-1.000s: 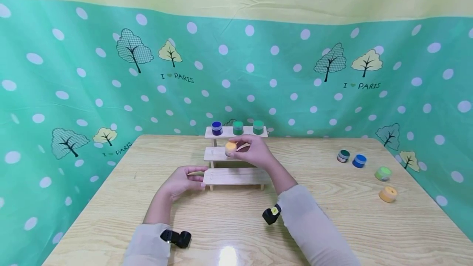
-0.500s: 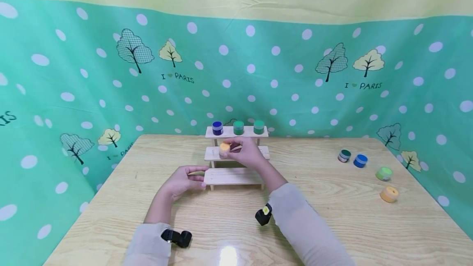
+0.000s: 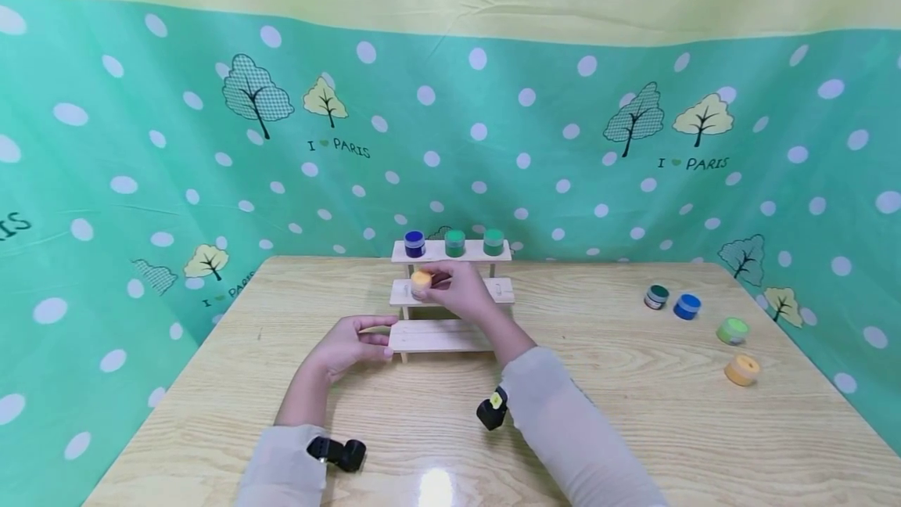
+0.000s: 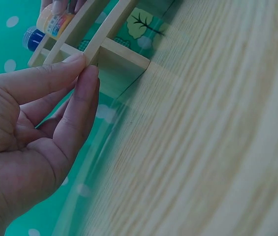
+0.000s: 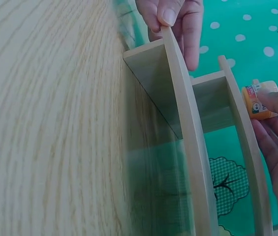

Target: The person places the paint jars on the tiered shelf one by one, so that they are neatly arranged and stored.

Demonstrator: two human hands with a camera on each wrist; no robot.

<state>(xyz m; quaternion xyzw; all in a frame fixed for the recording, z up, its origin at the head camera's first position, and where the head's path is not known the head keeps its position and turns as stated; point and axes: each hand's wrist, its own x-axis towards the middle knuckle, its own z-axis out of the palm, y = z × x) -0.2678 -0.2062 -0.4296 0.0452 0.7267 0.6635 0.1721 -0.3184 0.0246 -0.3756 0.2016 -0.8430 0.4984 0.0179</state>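
Three jars [image 3: 454, 244] top the rack [image 3: 436, 337], with four others [image 3: 687, 307] (loosely strung) to its right on the table [image 3: 718, 444]

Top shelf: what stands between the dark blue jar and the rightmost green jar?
In the head view, another green jar stands between the dark blue jar and the rightmost green jar.

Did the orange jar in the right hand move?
Yes: in the head view, the orange jar moved left, toward the left end of the middle shelf.
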